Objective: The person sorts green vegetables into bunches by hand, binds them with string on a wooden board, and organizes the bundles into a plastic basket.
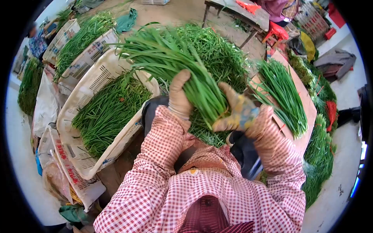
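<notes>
A thick bunch of garlic chives (202,87) is held up in front of me, its long leaves fanning to the upper left. My left hand (180,95), in a tan work glove, is closed round the bunch near its middle, thumb on top. My right hand (236,110), in a glove with yellow and blue patches, grips the stem end, slightly blurred; its thumb sticks up and some fingers are hidden. Under the bunch spreads a big heap of loose chives (229,58). Right of that, another chive bunch (281,97) lies on a flat board (309,112).
At my left stands a white plastic basket (72,101) with chives inside. More filled crates (83,64) are behind it. Bundled chives (319,163) line the right wall, with red ties (331,112) beside them. A low table (252,18) and another person (37,44) are farther back.
</notes>
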### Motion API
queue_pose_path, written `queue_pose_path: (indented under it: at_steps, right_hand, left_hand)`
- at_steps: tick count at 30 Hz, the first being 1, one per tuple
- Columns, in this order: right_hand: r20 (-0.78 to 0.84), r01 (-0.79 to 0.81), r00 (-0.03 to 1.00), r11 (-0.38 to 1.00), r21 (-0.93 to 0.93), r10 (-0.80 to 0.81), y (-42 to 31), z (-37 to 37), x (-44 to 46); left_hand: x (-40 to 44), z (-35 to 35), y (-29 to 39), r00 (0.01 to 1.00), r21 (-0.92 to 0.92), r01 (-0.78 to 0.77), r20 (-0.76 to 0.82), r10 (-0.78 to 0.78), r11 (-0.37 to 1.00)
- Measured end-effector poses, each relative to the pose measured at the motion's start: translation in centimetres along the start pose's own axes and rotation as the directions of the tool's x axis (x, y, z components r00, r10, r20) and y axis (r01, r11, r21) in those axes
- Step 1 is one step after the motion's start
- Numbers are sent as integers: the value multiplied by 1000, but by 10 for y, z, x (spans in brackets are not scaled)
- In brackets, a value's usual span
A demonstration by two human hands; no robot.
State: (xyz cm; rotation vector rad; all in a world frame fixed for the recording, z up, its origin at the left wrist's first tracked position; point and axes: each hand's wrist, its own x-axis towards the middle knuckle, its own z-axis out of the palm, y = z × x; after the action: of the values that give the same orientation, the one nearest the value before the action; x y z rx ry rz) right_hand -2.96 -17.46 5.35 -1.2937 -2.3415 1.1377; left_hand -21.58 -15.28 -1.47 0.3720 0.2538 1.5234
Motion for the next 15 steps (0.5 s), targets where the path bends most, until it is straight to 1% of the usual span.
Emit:
queue_pose_path:
  at_steps: [2, 3, 4, 6, 7, 8, 10, 11, 12, 13, 14, 15]
  right_hand:
    - [-151, 92, 984, 996, -4, -92, 11, 26, 2]
    - [-243, 151, 956, 987, -62, -162, 27, 39, 4]
    - [-253, 69, 963, 993, -92, -91, 26, 42, 5]
    - [-346, 100, 936, 990, 104, -59, 40, 56, 6]
    - [-386, 161, 920, 966, 202, -72, 51, 62, 7]
    - [-372, 144, 928, 948, 284, -29, 51, 59, 7]
    - [-407, 213, 912, 907, 364, -51, 50, 55, 7]
    - [-403, 219, 913, 912, 347, -66, 61, 55, 9]
    - [-437, 282, 894, 878, 386, -95, 76, 57, 14]
    - [-472, 344, 874, 837, 424, -120, 91, 54, 19]
    - [-451, 281, 886, 901, 330, -111, 94, 44, 26]
    - [-429, 217, 897, 949, 227, -102, 98, 35, 33]
  left_hand:
    - [4, 1, -5, 998, 6, 47, -45, -47, 999]
    - [9, -5, -13, 998, -23, 37, -50, -38, 999]
    - [14, -10, -22, 999, -37, 8, -32, -9, 999]
    - [18, -10, -33, 998, -142, 36, 61, -28, 989]
    - [20, -10, -37, 997, -167, 47, 75, -35, 985]
    - [21, -8, -39, 992, -205, 82, 106, -61, 975]
    - [23, -3, -44, 995, -234, 96, 61, -84, 967]
    - [27, 3, -46, 991, -275, 98, 110, -70, 956]
    - [32, 8, -48, 986, -312, 103, 159, -55, 944]
    - [37, 14, -52, 993, -300, 59, 114, -26, 952]
    - [42, 25, -51, 992, -292, 33, 123, 3, 956]
    - [47, 31, -49, 992, -260, 50, 126, -18, 964]
